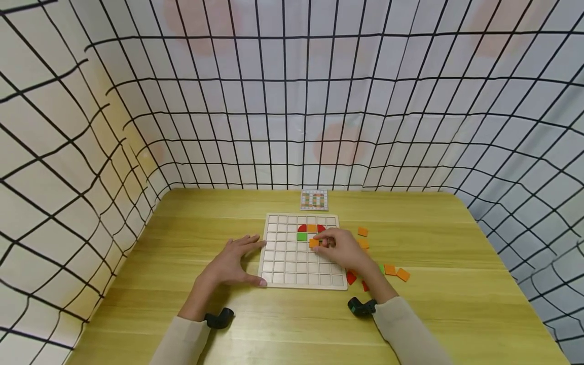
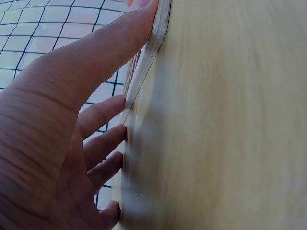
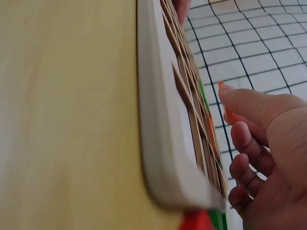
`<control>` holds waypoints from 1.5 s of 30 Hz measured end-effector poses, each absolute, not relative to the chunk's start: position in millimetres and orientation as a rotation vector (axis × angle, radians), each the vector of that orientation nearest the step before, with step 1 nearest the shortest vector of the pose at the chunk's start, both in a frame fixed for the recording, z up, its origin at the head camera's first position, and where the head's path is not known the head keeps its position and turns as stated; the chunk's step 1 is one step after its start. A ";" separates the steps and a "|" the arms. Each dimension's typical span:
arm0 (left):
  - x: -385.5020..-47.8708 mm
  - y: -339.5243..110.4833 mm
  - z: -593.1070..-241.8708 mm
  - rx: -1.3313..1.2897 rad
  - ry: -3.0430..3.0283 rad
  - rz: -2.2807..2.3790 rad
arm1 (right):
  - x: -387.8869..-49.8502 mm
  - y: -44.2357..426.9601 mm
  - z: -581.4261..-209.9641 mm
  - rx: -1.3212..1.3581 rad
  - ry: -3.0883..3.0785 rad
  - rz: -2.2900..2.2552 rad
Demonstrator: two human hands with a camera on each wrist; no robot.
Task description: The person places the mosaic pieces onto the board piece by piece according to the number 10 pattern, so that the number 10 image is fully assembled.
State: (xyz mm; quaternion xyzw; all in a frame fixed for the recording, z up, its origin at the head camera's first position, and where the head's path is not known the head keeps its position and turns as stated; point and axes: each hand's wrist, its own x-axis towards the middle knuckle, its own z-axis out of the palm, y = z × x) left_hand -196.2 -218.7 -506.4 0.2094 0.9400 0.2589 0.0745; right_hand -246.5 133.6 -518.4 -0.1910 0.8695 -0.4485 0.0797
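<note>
A pale wooden grid board lies on the table. My left hand is spread at its left side; thumb and fingertips touch the board's edge in the left wrist view. Over the board, my right hand pinches an orange square tile between thumb and finger. The right wrist view shows that tile held above the grid. Set in the board's upper part are an orange tile, a green tile and two rounded red tiles. The right hand hides some cells.
Loose orange tiles, red tiles and a green tile lie right of the board, partly under the right forearm. Behind the board is a small patterned card. A white, black-gridded curtain surrounds the wooden table.
</note>
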 end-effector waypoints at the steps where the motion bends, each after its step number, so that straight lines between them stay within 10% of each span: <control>1: -196.1 -218.8 -506.9 0.627 2.822 0.774 | -246.6 131.1 -518.7 -0.567 2.596 -1.344; 45: -196.7 -215.5 -506.5 0.604 2.823 0.769 | -242.2 146.0 -515.8 -0.534 2.675 -1.339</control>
